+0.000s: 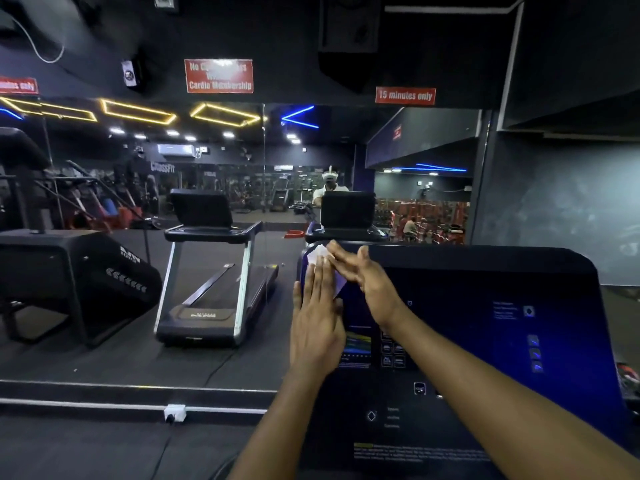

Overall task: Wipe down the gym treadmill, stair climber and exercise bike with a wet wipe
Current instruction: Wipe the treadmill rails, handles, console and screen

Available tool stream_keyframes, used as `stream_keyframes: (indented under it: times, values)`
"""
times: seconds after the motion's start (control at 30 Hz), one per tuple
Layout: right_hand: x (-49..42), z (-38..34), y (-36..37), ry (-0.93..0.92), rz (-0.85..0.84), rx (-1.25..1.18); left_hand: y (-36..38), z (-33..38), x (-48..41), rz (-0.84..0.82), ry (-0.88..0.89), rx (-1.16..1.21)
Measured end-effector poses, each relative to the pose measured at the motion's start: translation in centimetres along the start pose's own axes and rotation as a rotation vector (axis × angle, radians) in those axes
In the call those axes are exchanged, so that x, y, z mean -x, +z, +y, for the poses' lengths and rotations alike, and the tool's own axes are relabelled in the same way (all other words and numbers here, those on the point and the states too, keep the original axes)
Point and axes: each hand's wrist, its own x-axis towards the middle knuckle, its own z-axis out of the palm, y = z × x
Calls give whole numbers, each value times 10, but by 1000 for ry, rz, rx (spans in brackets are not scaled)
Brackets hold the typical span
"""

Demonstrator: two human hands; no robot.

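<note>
Your left hand (317, 320) lies flat on the wipe (319, 252), fingers straight and close together. Your right hand (363, 277) touches the wipe too, fingers straight. The wipe sits on the top left corner of the treadmill screen (485, 323).

Right red sign (405, 95): "15 minutes only" in white letters.
Middle red sign (218, 76): "No C… Cardio Membership" — middle words lost in glare.
Left red sign (17, 85): "…minutes only" — cut by frame edge.
Far wall lettering (162, 167): "CrossFit".
Treadmill console (485, 341): small print, unreadable.
</note>
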Motion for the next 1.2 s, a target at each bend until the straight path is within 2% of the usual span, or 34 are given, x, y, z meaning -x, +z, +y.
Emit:
stream_keyframes:
  times: [0.07, 0.1, 0.17, 0.27, 0.33, 0.47, 0.53, 0.63, 0.73, 0.93, 1.0, 1.13, 1.2]
  values:
    - [-6, -4, -16, -67, 157, -53, 10, 4, 1, 22, -98, -243]
    - [-10, -6, -27, -120, 239, 26, 12, 6, 2, 73, -137, -306]
    - [-22, -6, -53, -205, 335, 392, 16, 9, 6, 207, -210, -348]
    - [-32, 5, -83, -179, 225, 1071, 19, 11, 6, 313, -264, -381]
    - [-29, 14, -86, -217, 186, 1273, 19, 11, -3, 322, -271, -401]
    - [-29, 23, -84, -277, 271, 1350, 21, 14, -27, 319, -369, -399]
    - [-29, 24, -82, -290, 302, 1364, 29, 15, -22, 322, -362, -393]
    - [-29, 25, -81, -284, 313, 1363, 57, 30, 24, 339, -292, -339]
    - [-29, 24, -80, -243, 287, 1372, 75, 45, 61, 286, -286, -264]
    - [-29, 25, -82, -240, 276, 1355, 37, 30, -37, 248, -326, -298]
    - [-30, 26, -82, -239, 286, 1352, 42, 30, -20, 258, -297, -279]
    - [-30, 28, -80, -240, 319, 1336, 68, 43, 71, 200, -268, -214]
    - [-30, 27, -78, -229, 333, 1330, 63, 36, 60, 190, -276, -228]
